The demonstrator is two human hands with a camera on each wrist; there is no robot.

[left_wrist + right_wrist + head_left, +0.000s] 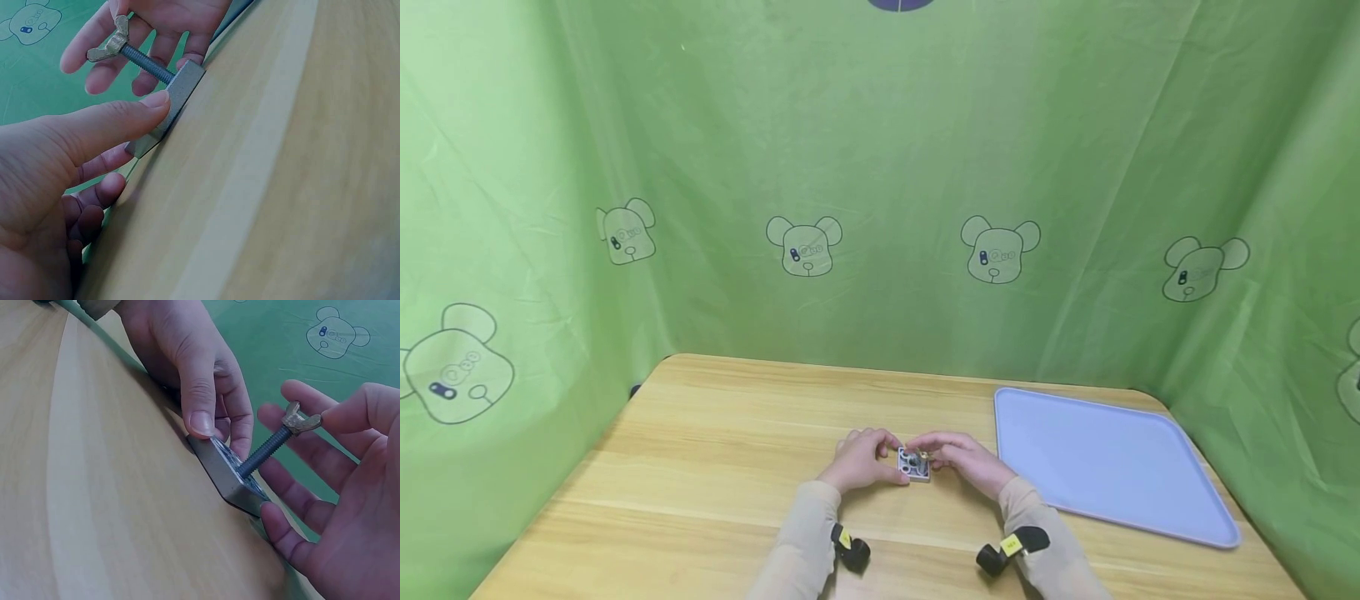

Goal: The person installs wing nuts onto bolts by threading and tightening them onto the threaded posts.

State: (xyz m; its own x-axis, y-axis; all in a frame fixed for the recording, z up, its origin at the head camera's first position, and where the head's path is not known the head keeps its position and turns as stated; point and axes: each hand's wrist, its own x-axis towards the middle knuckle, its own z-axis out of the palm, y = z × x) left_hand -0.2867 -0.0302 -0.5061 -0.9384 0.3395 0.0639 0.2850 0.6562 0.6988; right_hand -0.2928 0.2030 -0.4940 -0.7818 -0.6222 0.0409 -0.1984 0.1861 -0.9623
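A small square metal block [917, 477] with a patterned top lies on the table, between both hands in the head view. From its face rises a threaded bolt [265, 451], with a brass-coloured wing nut [300, 422] at its top end. My left hand [859, 462] grips the block at one side, its thumb pressed on the edge in the left wrist view. My right hand [964, 460] has thumb and index finger at the wing nut's wings. Its other fingers are spread behind the bolt, the little finger right at the block's corner.
A light blue tray [1105, 467] lies on the wooden table [715, 467], to the right of the hands. Green curtains [887, 150] printed with bear heads enclose the table's back and sides. Each sleeve carries a black wrist strap.
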